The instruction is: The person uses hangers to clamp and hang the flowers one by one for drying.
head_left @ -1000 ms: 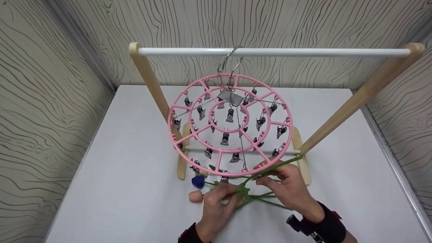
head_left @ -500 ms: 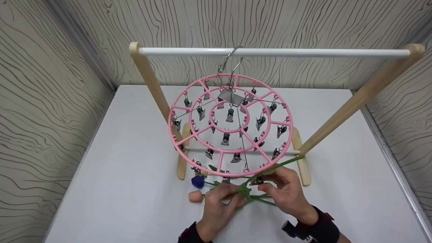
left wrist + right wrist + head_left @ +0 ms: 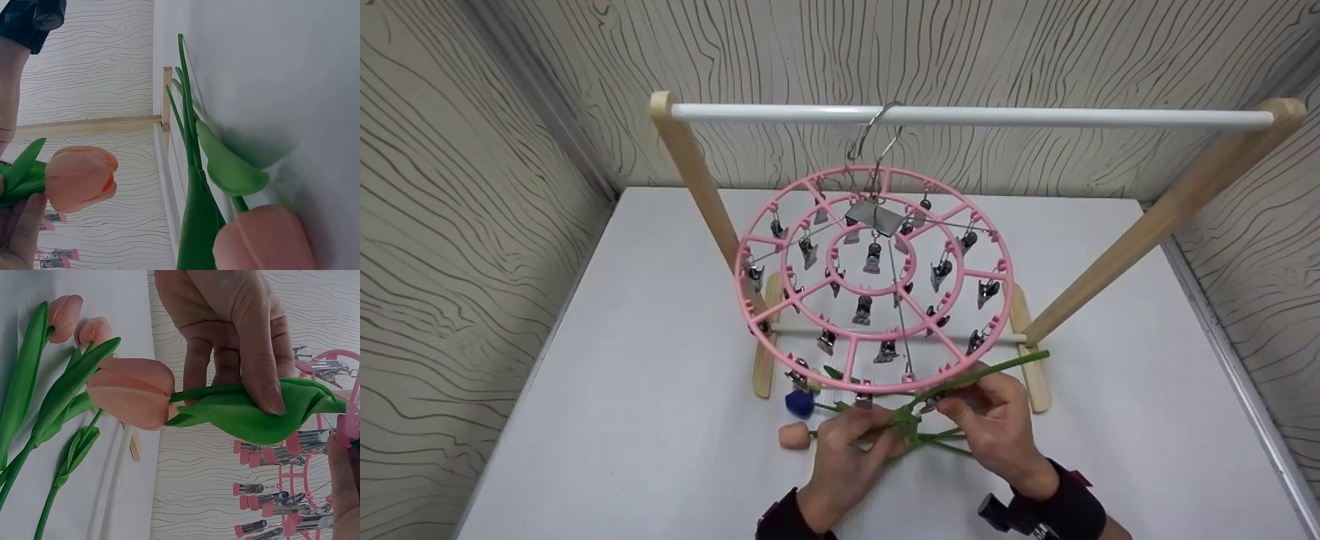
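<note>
In the head view my left hand [image 3: 846, 454] pinches an artificial tulip just under the front rim of a round pink clip hanger [image 3: 847, 358]. Its peach bloom [image 3: 135, 391] shows in the right wrist view, where the left thumb presses on a green leaf [image 3: 247, 416]. The tulip's stem [image 3: 1009, 365] slants up to the right, past the rim. Close beside it, my right hand [image 3: 1001, 424] pinches one of the hanger's metal clips [image 3: 934, 403] between thumb and fingers. Whether the clip's mouth touches the stem is hidden.
The hanger hooks onto a white rod [image 3: 1035, 115] between wooden posts [image 3: 1155, 225]; several metal clips dangle from its rings. Beneath the hands, more tulips lie on the white table [image 3: 660, 420], among them a blue bloom [image 3: 799, 403] and a peach bloom [image 3: 794, 436].
My right hand has drawn slightly left and taken the clip into view between its fingers. The stem's tip has shifted a little to the right. My left hand stays nearly in place.
</note>
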Motion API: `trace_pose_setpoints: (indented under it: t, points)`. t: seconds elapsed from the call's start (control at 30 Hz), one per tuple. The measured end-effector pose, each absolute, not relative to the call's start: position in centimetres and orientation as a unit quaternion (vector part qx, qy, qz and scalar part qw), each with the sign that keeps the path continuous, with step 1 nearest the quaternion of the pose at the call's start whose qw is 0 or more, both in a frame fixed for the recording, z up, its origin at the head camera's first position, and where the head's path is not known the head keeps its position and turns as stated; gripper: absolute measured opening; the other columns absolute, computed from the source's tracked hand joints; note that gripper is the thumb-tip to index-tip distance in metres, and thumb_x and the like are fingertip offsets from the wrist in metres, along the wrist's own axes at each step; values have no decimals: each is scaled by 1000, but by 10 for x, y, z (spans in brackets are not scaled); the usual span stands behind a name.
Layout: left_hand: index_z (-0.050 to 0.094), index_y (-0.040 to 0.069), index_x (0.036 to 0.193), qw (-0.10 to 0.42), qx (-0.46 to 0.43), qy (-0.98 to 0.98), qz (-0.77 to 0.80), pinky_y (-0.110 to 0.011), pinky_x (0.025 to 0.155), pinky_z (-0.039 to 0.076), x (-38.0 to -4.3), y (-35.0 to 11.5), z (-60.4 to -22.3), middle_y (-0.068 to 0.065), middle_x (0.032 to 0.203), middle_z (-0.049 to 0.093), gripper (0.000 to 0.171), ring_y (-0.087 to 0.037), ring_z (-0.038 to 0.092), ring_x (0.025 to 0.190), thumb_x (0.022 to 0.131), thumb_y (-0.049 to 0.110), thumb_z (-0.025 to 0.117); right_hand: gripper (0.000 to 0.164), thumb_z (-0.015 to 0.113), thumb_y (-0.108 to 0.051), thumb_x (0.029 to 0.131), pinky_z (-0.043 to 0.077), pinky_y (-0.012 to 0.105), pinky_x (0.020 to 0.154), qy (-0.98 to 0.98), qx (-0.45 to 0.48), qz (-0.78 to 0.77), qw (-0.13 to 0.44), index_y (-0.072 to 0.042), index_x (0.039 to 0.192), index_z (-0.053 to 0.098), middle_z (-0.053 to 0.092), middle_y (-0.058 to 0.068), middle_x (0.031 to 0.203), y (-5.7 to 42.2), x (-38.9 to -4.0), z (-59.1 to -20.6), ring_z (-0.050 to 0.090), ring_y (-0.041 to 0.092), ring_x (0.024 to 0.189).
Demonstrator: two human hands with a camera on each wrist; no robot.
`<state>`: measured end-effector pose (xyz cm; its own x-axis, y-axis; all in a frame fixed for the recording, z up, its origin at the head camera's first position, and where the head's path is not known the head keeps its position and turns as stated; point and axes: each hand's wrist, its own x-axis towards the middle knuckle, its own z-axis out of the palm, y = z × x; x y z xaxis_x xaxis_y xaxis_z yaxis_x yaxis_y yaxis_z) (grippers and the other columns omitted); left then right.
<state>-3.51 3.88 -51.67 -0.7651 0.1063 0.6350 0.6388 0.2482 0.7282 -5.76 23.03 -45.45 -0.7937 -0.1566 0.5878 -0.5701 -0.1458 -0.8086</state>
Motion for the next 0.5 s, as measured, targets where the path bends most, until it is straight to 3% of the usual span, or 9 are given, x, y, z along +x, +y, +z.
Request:
trace_pose_setpoints:
  t: [0.27, 0.5]
  points:
    - [77, 8, 100, 211, -251, -758, -564, -13, 74, 62, -37, 40, -517, -6, 91, 80, 19, -12, 78, 80, 87, -5, 78, 18, 62, 20, 92, 65, 21, 84, -586, 316, 737, 113, 12, 108, 67, 82, 7, 108, 227, -61, -453, 80, 15, 101]
    - [75, 8, 94, 205, -256, -765, -554, -15, 78, 63, -40, 41, -512, -5, 91, 80, 15, -14, 79, 83, 89, -6, 76, 9, 63, 19, 92, 64, 20, 79, -587, 320, 735, 114, 15, 101, 62, 82, 8, 107, 227, -61, -454, 80, 14, 98]
